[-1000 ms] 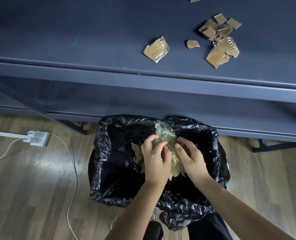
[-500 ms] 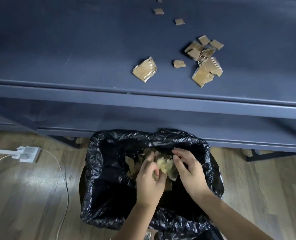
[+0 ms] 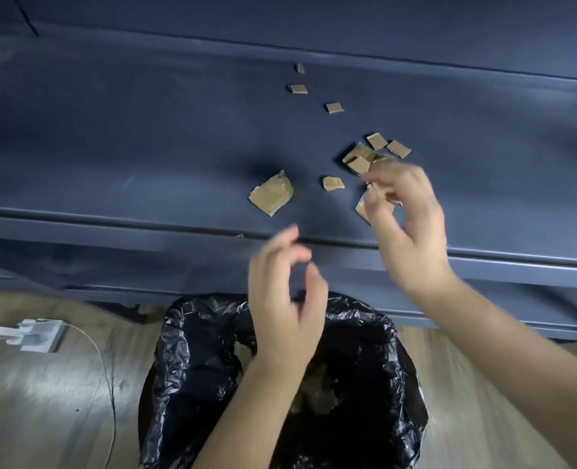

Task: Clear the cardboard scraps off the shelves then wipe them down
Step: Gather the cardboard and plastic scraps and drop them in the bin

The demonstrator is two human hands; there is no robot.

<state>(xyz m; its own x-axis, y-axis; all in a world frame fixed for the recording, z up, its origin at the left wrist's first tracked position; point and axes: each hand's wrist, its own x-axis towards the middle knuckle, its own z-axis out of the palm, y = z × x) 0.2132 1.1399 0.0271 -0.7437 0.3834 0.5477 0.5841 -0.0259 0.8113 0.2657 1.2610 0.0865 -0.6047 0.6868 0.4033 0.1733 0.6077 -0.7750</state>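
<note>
Head view: scraps (image 3: pixel 271 194) litter the shelf (image 3: pixel 111 147) near its front edge; some lie in the bin (image 3: pixel 192 350). Loose and empty, the left grip (image 3: pixel 283 299); blurred over scraps, the right grip (image 3: pixel 405 211), hold unclear. Wiping not begun.

One close view is given from head height, aimed forward and down: bin (image 3: pixel 192 336) near, shelf (image 3: pixel 145 147) far.

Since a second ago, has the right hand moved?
Yes: the right hand has risen out of the bin bag to the cardboard scraps on the shelf.
</note>
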